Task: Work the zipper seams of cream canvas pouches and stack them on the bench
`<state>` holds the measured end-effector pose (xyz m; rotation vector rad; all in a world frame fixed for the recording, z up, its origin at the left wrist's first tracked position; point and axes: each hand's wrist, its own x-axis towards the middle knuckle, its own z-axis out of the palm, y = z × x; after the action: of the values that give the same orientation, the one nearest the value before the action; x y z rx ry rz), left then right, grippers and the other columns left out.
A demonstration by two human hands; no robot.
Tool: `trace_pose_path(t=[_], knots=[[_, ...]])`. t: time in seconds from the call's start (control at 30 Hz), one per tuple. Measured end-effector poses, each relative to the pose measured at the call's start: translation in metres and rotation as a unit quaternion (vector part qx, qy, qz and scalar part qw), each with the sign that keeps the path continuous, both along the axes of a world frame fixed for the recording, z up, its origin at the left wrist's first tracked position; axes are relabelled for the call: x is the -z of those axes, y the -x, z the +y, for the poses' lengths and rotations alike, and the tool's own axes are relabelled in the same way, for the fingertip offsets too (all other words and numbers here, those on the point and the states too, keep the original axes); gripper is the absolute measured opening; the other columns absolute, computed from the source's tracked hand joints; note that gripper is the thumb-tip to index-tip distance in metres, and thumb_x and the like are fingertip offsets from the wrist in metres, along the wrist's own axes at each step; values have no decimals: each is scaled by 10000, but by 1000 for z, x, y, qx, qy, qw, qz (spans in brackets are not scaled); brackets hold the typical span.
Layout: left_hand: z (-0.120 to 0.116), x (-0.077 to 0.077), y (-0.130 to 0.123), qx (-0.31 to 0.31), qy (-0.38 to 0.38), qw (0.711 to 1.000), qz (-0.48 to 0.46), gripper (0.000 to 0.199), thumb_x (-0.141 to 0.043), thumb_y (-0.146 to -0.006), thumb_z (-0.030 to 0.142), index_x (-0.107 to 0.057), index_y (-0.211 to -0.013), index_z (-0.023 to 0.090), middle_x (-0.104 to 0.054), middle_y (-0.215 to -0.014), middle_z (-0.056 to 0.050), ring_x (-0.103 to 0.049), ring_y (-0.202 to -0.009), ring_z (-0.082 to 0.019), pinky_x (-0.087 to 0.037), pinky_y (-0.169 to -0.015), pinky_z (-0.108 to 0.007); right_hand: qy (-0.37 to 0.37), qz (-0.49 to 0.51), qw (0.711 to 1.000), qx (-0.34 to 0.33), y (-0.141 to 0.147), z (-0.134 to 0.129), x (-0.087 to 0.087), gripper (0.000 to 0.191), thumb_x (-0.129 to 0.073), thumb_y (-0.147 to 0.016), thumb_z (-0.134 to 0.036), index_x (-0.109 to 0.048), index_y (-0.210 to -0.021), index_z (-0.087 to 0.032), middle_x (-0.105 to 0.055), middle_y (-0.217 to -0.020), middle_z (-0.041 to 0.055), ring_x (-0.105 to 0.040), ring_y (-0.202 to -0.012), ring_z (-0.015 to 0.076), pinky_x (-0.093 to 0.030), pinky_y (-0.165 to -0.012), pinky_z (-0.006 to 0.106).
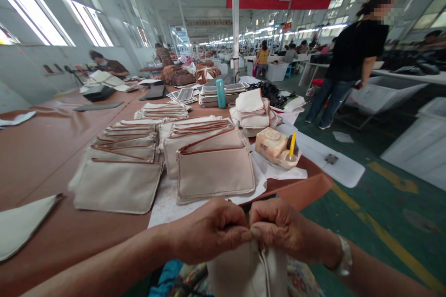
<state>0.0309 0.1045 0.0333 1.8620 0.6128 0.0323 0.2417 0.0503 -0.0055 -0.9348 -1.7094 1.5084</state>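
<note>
At the near edge of the counter (45,181), the left hand (209,232) and right hand (289,234) hold a cream canvas pouch (247,271) upright below the edge, fingers (245,235) clamped on its top edge, while brown-trimmed pouches (212,171) lie flat ahead.

Long brown surface (45,171), with rows of overlapping canvas zip pouches (117,186) near the middle, white paper (167,213) under some, and stacked grey trays (205,95) beside a teal bottle (220,93) farther along.
</note>
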Motion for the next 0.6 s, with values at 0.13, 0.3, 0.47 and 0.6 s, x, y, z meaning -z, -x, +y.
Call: trace_pose_path(t=[0.13, 0.3, 0.47, 0.6], knots=[[-6, -1, -1, -16, 30, 998, -53, 382, -510, -920, 470, -430, -693, 174, -338, -659, 42, -287, -586, -90, -248, -502, -216, 32, 56, 998, -19, -7, 1, 2, 477, -512, -953, -571, -565, -757, -140, -472, -692, -16, -384, -621, 107, -306, -559, 219], [-9, -7, 0, -2, 3, 995, -99, 242, -506, -914, 279, -409, -715, 181, -361, -704, 37, -311, -630, -97, -275, -543, -205, 39, 21, 998, -34, -20, 5, -5, 490, -395, -1009, -561, -581, -849, -137, -431, -719, -22, -345, -630, 111, -283, -562, 228], [-9, -9, 0, -1, -45, 992, -121, 248, -511, -939, 265, -465, -714, 169, -440, -722, 23, -358, -658, -105, -318, -595, -194, -19, 0, 996, -84, -13, 2, -15, 457, -490, -968, -567, -510, -766, -157, -426, -739, -24, -369, -662, 111, -308, -589, 224], [3, 5, 13, -34, -10, 993, -110, 420, -562, -908, 543, -601, -764, 150, -509, -743, -11, -437, -698, -141, -371, -634, -214, -85, -40, 996, 0, -10, -6, -19, 472, -454, -984, -554, -494, -717, -167, -413, -681, -33, -368, -614, 107, -285, -542, 225]])
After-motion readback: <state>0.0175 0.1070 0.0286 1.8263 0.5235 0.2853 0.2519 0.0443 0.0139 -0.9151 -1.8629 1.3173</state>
